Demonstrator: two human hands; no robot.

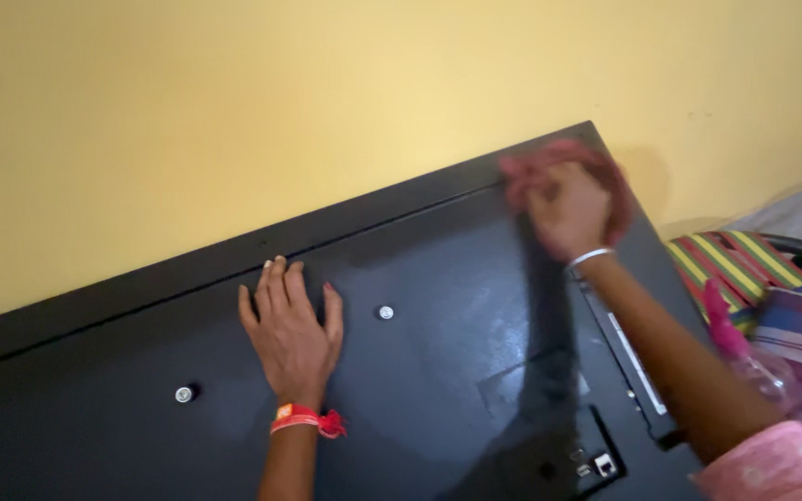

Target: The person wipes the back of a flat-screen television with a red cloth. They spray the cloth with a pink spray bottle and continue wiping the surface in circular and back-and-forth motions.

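Reddish cloth [559, 162], seemingly under right fingers [549, 199]

yellow wall [234, 102], striped cloth [744, 264]

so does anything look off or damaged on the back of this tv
No damage stands out. The black television back panel shows a dull, smeared patch near its lower middle, like dust or wipe marks. The right hand presses a reddish cloth near the top corner; the left hand lies flat beside a silver mounting screw.
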